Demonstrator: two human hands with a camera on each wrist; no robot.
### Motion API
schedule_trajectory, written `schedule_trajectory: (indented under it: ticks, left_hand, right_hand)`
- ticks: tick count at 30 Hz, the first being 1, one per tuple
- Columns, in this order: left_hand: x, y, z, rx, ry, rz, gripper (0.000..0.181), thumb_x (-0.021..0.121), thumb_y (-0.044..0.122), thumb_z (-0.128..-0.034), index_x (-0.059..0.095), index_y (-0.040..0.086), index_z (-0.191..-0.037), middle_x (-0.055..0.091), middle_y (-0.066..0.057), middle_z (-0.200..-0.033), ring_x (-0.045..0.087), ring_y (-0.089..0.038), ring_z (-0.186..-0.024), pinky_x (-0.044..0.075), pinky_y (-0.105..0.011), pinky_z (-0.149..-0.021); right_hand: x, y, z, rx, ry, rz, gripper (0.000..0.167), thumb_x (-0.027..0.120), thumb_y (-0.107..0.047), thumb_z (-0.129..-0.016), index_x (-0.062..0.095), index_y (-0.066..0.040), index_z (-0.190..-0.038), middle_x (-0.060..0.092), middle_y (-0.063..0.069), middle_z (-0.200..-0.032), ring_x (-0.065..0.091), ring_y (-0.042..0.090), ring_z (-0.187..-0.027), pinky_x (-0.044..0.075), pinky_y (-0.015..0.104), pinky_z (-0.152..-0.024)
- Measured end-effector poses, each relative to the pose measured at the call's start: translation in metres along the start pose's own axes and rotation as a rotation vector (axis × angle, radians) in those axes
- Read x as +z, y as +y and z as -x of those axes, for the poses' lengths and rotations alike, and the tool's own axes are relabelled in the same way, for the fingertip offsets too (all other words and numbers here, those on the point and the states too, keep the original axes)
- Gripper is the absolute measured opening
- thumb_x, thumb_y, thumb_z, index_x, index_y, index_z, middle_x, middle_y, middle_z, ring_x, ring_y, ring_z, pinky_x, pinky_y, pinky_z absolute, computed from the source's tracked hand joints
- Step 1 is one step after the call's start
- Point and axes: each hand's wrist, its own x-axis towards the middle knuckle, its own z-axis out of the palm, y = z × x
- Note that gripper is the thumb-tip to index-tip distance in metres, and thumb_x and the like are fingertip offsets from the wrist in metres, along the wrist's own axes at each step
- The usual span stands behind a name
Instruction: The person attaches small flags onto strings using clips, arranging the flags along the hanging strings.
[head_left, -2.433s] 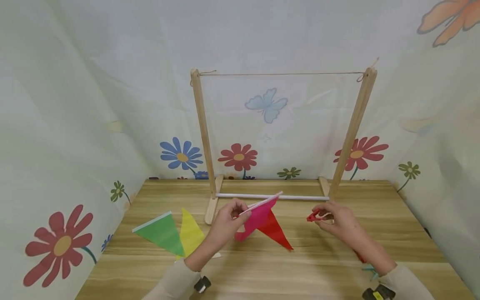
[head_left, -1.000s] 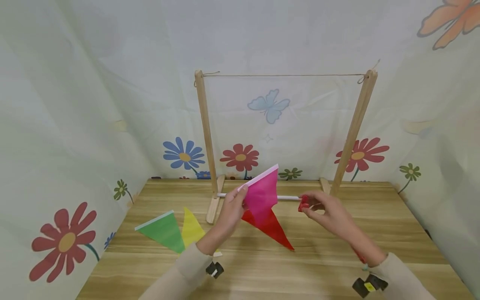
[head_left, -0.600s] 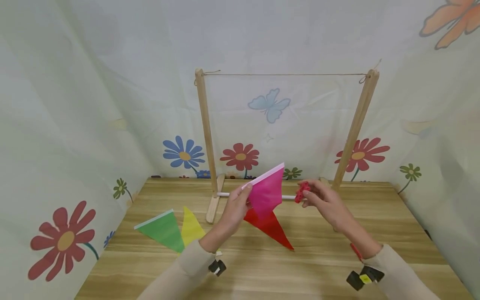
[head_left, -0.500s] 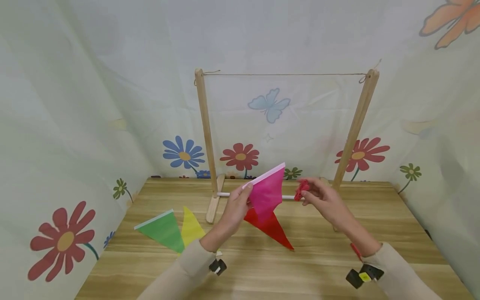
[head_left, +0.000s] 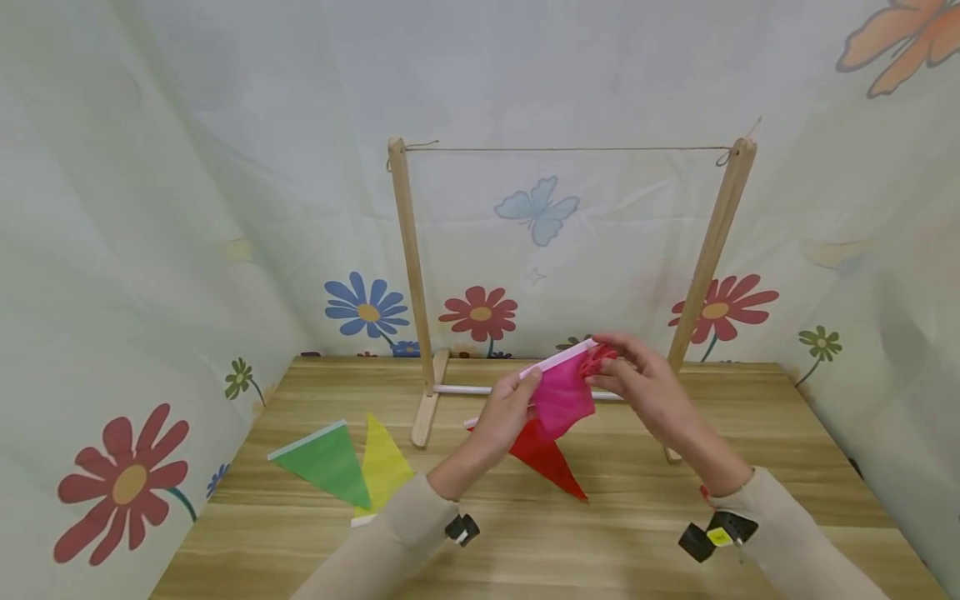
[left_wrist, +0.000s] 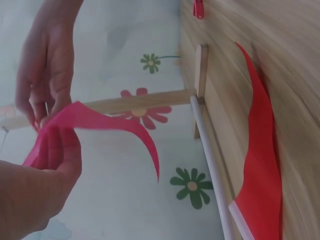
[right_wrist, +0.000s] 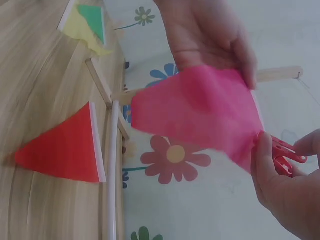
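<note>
My left hand (head_left: 497, 425) pinches a pink pennant (head_left: 562, 402) by its white top band, thumb on the near side. The pennant hangs in the air above the table, its lower part curling. My right hand (head_left: 651, 392) holds a red clothespin (right_wrist: 286, 156) between thumb and fingers, at the pennant's right top corner. Its fingers touch that corner too; whether the clothespin's jaws grip the cloth is unclear. A red pennant (head_left: 551, 462) lies on the table below, partly covered by the left hand and the pink pennant.
A wooden frame (head_left: 408, 250) stands behind the hands, with a string (head_left: 562, 149) tied across its top and a white rod (head_left: 465, 389) low down. Green (head_left: 326, 462) and yellow (head_left: 382, 471) pennants lie at left. Another red clothespin (left_wrist: 198, 9) lies on the table.
The left hand raised the pink pennant off the red one, then carried it right. The right hand turned the clothespin and brought it left and up to the pennant's corner.
</note>
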Motion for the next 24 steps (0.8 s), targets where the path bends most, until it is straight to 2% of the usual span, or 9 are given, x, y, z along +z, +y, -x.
schedule_trajectory:
  ticks: [3,6,10,13,17,20,24]
  left_hand:
    - [0.005,0.000,-0.001,0.016,-0.018,-0.016,0.042,0.044,0.023,-0.1102,0.057,-0.009,-0.134,0.067,-0.019,-0.114,0.067,-0.016,-0.093,0.059,-0.038,-0.089]
    - [0.006,-0.001,-0.001,0.032,-0.023,-0.045,0.043,0.045,0.024,-0.1103,0.056,-0.007,-0.137,0.066,-0.021,-0.119,0.068,-0.018,-0.098,0.058,-0.038,-0.091]
    - [0.002,-0.001,-0.005,0.043,-0.014,-0.092,0.043,0.045,0.027,-0.1100,0.058,-0.004,-0.136,0.067,-0.019,-0.117,0.069,-0.019,-0.097,0.059,-0.037,-0.089]
    - [-0.003,0.002,-0.010,0.071,-0.003,-0.159,0.041,0.047,0.030,-0.1091,0.062,0.000,-0.133,0.069,-0.016,-0.111,0.069,-0.019,-0.092,0.060,-0.035,-0.086]
    - [-0.011,0.007,-0.020,0.161,0.008,-0.270,0.038,0.052,0.036,-0.1072,0.070,0.004,-0.119,0.071,-0.013,-0.096,0.065,-0.017,-0.081,0.058,-0.028,-0.074]
    - [-0.014,0.012,-0.028,0.220,0.018,-0.320,0.037,0.055,0.037,-0.1057,0.072,0.005,-0.105,0.062,-0.011,-0.078,0.054,-0.018,-0.068,0.046,-0.024,-0.060]
    - [-0.014,0.021,-0.033,0.258,0.035,-0.343,0.032,0.059,0.035,-0.1042,0.074,0.006,-0.104,0.049,-0.011,-0.069,0.043,-0.022,-0.062,0.037,-0.024,-0.054]
  right_hand:
    - [0.003,0.000,-0.002,0.008,0.002,-0.006,0.050,0.056,-0.020,-0.106,0.041,0.000,-0.150,0.049,0.022,-0.136,0.069,0.018,-0.107,0.056,0.031,-0.092]
    - [0.004,0.000,-0.002,-0.001,0.031,0.056,0.053,0.060,-0.023,-0.104,0.043,-0.003,-0.150,0.054,0.021,-0.134,0.069,0.016,-0.107,0.057,0.030,-0.090]
    - [0.001,-0.003,-0.002,-0.021,0.074,0.156,0.052,0.067,-0.027,-0.100,0.052,-0.005,-0.145,0.063,0.019,-0.127,0.068,0.015,-0.106,0.057,0.026,-0.088]
    - [-0.005,-0.009,-0.001,-0.050,0.089,0.237,0.047,0.070,-0.028,-0.098,0.060,-0.006,-0.138,0.068,0.014,-0.122,0.067,0.017,-0.105,0.056,0.023,-0.089]
    - [-0.017,-0.023,-0.002,-0.111,0.111,0.357,0.041,0.072,-0.030,-0.096,0.067,-0.009,-0.131,0.072,0.005,-0.115,0.068,0.014,-0.102,0.056,0.020,-0.087]
    - [-0.027,-0.035,-0.004,-0.160,0.131,0.428,0.038,0.073,-0.028,-0.095,0.070,-0.008,-0.127,0.074,0.001,-0.110,0.069,0.012,-0.097,0.056,0.018,-0.084]
    - [-0.037,-0.051,-0.006,-0.201,0.139,0.459,0.033,0.075,-0.021,-0.094,0.072,-0.006,-0.122,0.075,-0.003,-0.104,0.069,0.011,-0.092,0.055,0.016,-0.082]
